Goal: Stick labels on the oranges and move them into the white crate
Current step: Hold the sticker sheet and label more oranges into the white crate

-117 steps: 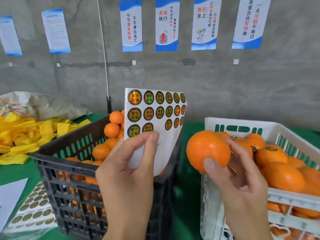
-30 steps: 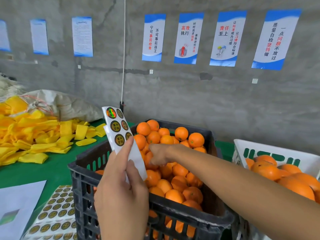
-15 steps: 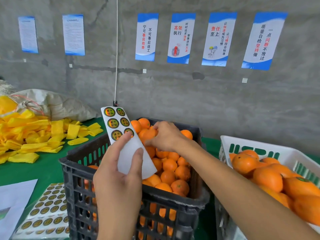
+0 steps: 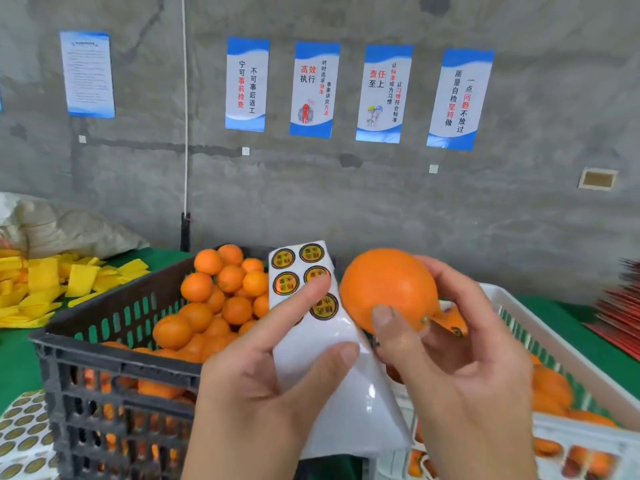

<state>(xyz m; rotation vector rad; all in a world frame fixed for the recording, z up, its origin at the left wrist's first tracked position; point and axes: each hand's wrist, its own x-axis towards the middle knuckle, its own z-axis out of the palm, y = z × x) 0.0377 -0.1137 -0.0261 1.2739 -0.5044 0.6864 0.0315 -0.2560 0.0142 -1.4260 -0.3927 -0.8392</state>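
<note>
Fingers [image 4: 450, 289] round orange [image 4: 388, 289] (L w/ label sheet [image 4: 332, 375])

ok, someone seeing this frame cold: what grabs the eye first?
Dead centre, the right hand grips a big orange beside the label sheet pinched in the left hand, five round stickers showing near its top. Behind them at left, the black crate is heaped with oranges; the white crate sits at right, partly filled. A row of blue-and-white posters hangs on the grey wall.

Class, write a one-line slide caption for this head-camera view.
Left hand holds the label sheet beside an orange gripped in the right hand, above the black crate.
</note>
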